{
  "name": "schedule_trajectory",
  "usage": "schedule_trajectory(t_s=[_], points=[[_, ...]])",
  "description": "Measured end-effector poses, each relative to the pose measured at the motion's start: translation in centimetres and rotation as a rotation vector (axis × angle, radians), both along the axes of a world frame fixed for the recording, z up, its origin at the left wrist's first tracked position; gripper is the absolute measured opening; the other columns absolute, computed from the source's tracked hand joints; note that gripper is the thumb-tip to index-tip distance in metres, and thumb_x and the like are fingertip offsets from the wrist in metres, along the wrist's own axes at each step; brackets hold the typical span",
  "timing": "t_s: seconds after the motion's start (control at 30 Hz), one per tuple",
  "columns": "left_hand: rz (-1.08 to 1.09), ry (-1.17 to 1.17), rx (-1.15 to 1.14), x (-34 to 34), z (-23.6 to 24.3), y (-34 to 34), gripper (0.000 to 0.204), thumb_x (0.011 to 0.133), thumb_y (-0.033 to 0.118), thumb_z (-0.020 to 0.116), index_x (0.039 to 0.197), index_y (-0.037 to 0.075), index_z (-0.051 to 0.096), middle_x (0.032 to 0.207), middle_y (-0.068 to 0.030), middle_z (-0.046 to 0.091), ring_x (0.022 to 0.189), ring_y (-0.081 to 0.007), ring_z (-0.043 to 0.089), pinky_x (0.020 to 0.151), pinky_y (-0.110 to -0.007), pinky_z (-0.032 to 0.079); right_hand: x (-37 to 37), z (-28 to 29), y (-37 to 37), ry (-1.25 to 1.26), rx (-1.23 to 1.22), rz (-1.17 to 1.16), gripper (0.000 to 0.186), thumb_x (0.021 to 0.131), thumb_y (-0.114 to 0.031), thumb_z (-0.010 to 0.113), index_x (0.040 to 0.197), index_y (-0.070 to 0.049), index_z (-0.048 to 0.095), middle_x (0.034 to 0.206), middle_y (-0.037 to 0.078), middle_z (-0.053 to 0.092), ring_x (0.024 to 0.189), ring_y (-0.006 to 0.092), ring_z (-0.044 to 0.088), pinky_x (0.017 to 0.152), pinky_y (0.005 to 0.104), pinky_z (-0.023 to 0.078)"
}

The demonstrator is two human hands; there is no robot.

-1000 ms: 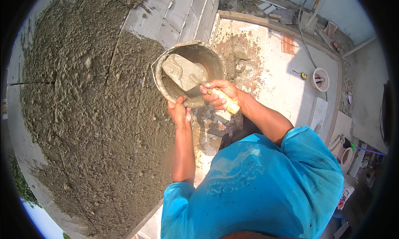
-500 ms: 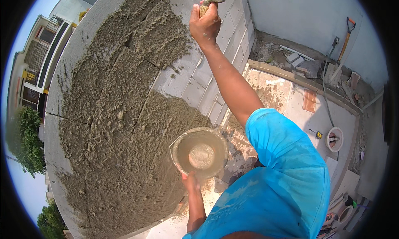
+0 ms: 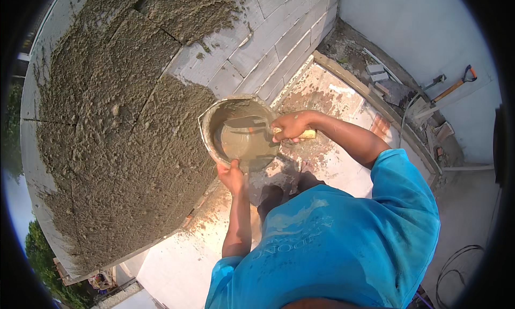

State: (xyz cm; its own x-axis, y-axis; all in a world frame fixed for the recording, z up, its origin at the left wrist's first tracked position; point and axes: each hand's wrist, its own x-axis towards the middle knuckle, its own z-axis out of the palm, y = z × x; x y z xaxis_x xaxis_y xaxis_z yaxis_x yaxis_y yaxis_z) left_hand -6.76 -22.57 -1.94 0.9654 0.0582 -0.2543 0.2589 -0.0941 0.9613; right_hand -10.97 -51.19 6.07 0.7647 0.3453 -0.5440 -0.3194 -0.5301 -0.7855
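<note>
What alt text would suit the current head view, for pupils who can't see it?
A person's left hand holds a bucket by its near edge, while the right hand grips a yellow-handled tool at its mouth. To the left, rough grey mortar covers much of a pale block wall.

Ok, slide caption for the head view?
Left hand holding a bucket, right hand gripping a yellow handle beside it, near a mortar-smeared wall.

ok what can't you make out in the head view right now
All in the head view:
Left hand: some fingers hidden by the bucket
Trowel: handle partly covered by the right hand; blade hard to tell from the bucket's grey inside
Block wall: far part cut off by the top edge
</note>
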Motion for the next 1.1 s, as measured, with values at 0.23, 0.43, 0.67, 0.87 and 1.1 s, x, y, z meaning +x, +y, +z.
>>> schedule_trajectory(t_s=[0.23,0.43,0.67,0.87,1.1], points=[[-0.325,-0.235,0.191,2.3,4.1,-7.2,0.017,0.082,0.001,0.064,0.099,0.001,0.060,0.076,0.0013,0.056,0.068,-0.0090,0.049,0.064,-0.027,0.043,0.5,-5.3,6.2,-0.599,-1.002,0.099,0.035,0.094,-0.013,0.056,0.126,-0.001,0.061,0.107,0.022,0.072,0.084,0.0293,0.074,0.064,0.0410,0.057],[-0.413,-0.274,0.235,4.7,4.6,-7.1,0.018,0.084,0.005,0.068,0.101,0.001,0.063,0.077,0.0007,0.060,0.067,-0.0093,0.051,0.063,-0.029,0.045,-0.4,-2.0,2.9,-0.695,-0.952,0.010,0.025,0.096,-0.012,0.052,0.117,0.000,0.059,0.096,0.019,0.069,0.081,0.0330,0.074,0.059,0.0389,0.058],[-0.404,-0.409,0.215,5.9,2.6,-6.4,0.020,0.086,0.008,0.071,0.102,0.000,0.063,0.081,0.0007,0.060,0.070,-0.0077,0.052,0.066,-0.027,0.044,-0.7,-4.8,2.1,-0.494,-0.903,-0.101,0.021,0.097,-0.019,0.049,0.112,-0.003,0.055,0.087,0.020,0.072,0.076,0.0385,0.072,0.064,0.0487,0.057],[-0.550,-0.440,0.084,4.7,4.6,-7.0,0.060,0.089,-0.004,0.063,0.147,0.002,0.050,0.158,-0.0178,0.040,0.149,-0.0210,0.033,0.112,-0.030,0.035,-1.8,-4.9,0.6,-0.411,-0.797,-0.370,0.034,0.096,-0.029,0.056,0.114,-0.001,0.056,0.087,0.026,0.070,0.085,0.0434,0.070,0.070,0.0537,0.055],[-0.621,-0.626,0.048,3.5,4.9,-8.1,0.061,0.089,-0.005,0.062,0.148,0.003,0.049,0.159,-0.0185,0.038,0.148,-0.0255,0.036,0.112,-0.033,0.036,-2.2,-2.8,-0.4,-0.025,-0.218,-0.760,0.037,0.098,-0.035,0.053,0.107,0.000,0.061,0.076,0.012,0.066,0.057,0.0218,0.065,0.062,0.0405,0.055]])
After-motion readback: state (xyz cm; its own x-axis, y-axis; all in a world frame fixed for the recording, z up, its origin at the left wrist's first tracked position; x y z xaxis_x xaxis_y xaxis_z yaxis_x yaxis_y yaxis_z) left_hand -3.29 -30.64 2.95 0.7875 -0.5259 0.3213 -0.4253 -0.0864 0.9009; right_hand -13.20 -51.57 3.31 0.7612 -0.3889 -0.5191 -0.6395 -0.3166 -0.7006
